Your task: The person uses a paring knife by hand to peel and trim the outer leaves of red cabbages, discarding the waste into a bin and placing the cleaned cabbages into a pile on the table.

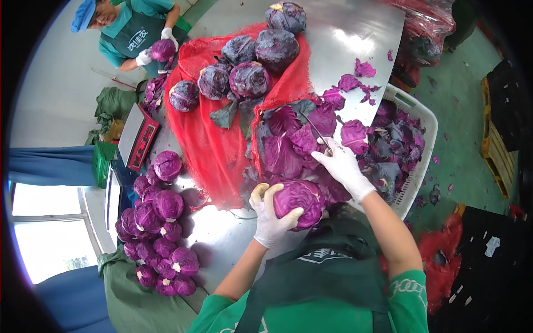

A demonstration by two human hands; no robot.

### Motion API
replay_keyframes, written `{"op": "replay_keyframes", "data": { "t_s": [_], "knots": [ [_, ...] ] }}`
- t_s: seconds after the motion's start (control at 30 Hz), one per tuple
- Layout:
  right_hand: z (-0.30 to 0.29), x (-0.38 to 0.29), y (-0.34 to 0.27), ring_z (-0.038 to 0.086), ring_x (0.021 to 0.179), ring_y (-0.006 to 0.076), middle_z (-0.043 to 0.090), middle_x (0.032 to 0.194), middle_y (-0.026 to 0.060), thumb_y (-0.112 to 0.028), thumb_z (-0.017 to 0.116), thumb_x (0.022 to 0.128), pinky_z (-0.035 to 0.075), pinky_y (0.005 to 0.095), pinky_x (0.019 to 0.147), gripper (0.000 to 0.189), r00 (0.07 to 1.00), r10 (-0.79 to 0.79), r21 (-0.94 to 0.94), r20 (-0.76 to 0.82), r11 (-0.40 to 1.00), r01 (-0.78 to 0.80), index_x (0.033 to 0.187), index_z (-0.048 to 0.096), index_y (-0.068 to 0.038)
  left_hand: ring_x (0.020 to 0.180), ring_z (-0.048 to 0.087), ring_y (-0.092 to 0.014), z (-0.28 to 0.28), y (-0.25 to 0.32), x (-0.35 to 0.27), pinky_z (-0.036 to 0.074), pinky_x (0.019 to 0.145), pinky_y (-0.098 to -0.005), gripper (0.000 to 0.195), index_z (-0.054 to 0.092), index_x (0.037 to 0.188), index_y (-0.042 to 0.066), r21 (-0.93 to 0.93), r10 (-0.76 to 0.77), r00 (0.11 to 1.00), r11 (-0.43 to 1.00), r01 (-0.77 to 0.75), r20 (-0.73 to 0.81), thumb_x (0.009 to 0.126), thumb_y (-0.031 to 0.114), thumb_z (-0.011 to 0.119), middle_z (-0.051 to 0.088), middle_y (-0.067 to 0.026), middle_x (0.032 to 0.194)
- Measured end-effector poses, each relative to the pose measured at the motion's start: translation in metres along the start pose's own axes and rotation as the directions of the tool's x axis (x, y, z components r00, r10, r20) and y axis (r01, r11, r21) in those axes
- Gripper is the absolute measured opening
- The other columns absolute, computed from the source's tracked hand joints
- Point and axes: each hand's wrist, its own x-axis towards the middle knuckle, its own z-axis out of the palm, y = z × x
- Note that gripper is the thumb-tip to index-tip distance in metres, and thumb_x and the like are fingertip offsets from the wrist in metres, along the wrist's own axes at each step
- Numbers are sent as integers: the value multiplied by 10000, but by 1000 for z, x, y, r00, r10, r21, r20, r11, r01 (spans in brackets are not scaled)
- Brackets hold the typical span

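My left hand (270, 216), in a white glove, grips a peeled red cabbage (300, 204) in front of my apron. The gloved right hand (340, 162) holds a knife (314, 126), its thin blade pointing away from me over loose purple leaves. Those cabbage leaves (283, 156) lie heaped just beyond the held head. Further off, several untrimmed red cabbages (250, 79) with dull bluish outer leaves rest on a red mesh sack (208, 145). To the left, several trimmed red cabbages (146, 216) are piled together, some with pale cut stems showing.
A white plastic basket (431, 129) of leaf scraps stands right of the metal table (225, 233). A digital scale (139, 137) sits at the left. Across the table, a co-worker (137, 35) in white gloves holds another cabbage (163, 50). Wooden pallets (495, 145) lie at the far right.
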Motion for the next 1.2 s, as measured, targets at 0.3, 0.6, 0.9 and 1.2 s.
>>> {"op": "replay_keyframes", "data": {
  "t_s": [0.3, 0.6, 0.9, 1.2],
  "knots": [
    [4, -77, -6, 590, 1051, 258, 599, 1149, 128, -415, 722, 784, 459, 344, 943, 553, 927, -162, 269, 339, 961, 69, 1257, 599, -158, 1263, 358, -407, -4, 6, -6, 330, 1045, -471, 820, 424, 1325, 42, -78, -36, 999, 996, 34, -22, 678, 337, 831, 316, -258, 1365],
    [30, -78, -2, 642, 674, 254, 650, 810, 119, -216, 630, 868, 523, 340, 566, 191, 892, -451, -367, 8, 829, 422, 946, 622, -41, 1223, 289, -375, 9, 13, -10, 286, 1038, -474, 681, 560, 1205, 63, 11, -40, 982, 999, 43, -184, 648, 344, 833, 301, -204, 1276],
    [38, -7, 57, 647, 850, 271, 652, 1018, 121, -127, 591, 847, 518, 361, 772, 220, 805, -565, -610, -180, 706, 360, 1034, 630, -18, 1234, 328, -390, -7, -18, -26, 303, 1050, -481, 745, 461, 1310, 77, -144, -2, 992, 989, -16, -125, 667, 276, 781, 325, -226, 1295],
    [33, -98, -25, 635, 766, 264, 546, 1085, 124, -464, 734, 751, 538, 365, 690, 668, 903, -364, -37, 227, 924, 381, 1332, 516, -218, 1250, 338, -387, -13, -23, -36, 309, 1067, -453, 753, 416, 1357, 68, -173, -157, 986, 974, 145, -60, 739, 305, 774, 298, -244, 1327]
  ]
}}
